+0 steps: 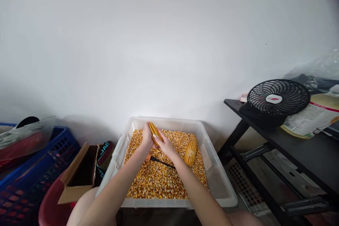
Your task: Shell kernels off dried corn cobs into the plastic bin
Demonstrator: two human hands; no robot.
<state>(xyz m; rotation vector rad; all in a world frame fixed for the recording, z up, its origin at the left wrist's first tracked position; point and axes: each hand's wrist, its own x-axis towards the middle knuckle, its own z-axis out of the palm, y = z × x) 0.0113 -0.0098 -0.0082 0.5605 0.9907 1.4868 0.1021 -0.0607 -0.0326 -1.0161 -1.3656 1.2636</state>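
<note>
Both my hands hold one yellow corn cob (154,131) over a clear plastic bin (219,187) filled with loose corn kernels (156,180). My left hand (147,137) grips the cob's far side. My right hand (164,144) wraps its near end, thumb pressed on the kernels. A second whole cob (190,153) lies on the kernels to the right. A thin black tool with an orange handle (159,160) rests on the kernels under my hands.
A black fan (277,99) and a printed bag (312,116) sit on a dark table (296,141) at the right. An open cardboard box (79,173), a blue crate (31,180) and a red basin (50,204) stand at the left. A white wall rises behind.
</note>
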